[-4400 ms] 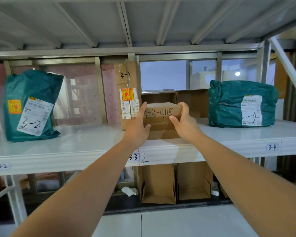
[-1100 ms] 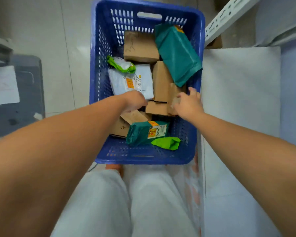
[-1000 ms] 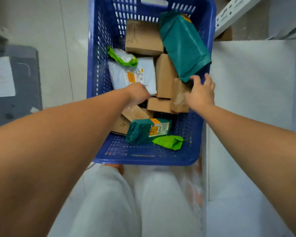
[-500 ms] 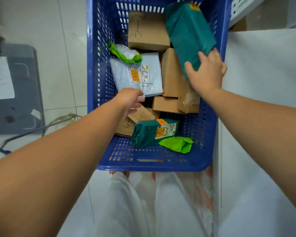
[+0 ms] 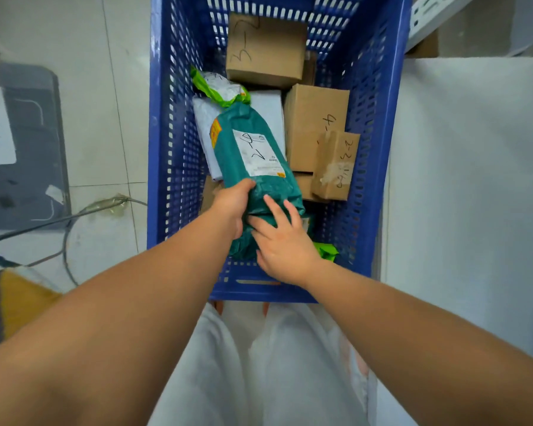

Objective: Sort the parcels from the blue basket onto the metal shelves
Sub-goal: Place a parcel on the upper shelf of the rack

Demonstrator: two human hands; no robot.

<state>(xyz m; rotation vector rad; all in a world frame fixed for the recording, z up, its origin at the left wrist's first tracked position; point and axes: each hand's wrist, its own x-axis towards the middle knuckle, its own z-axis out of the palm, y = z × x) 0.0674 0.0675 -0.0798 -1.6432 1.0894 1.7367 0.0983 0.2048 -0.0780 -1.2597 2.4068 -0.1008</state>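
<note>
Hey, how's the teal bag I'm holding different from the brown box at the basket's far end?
The teal bag is soft, wrinkled plastic; the box is stiff cardboard. The bag has a printed white label; the box has marker straight on its top. The left hand grips the bag and the right hand rests on it; the box lies untouched. Both bear handwritten numbers.

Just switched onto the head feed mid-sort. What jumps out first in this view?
The teal-green mailer bag in the middle of the blue basket draws the eye: the left hand grips its near end and the right hand lies on it with fingers spread. Beyond it sit brown cartons, the far carton pen-marked 3-2, with a lime-green pouch toward the left wall.
</note>
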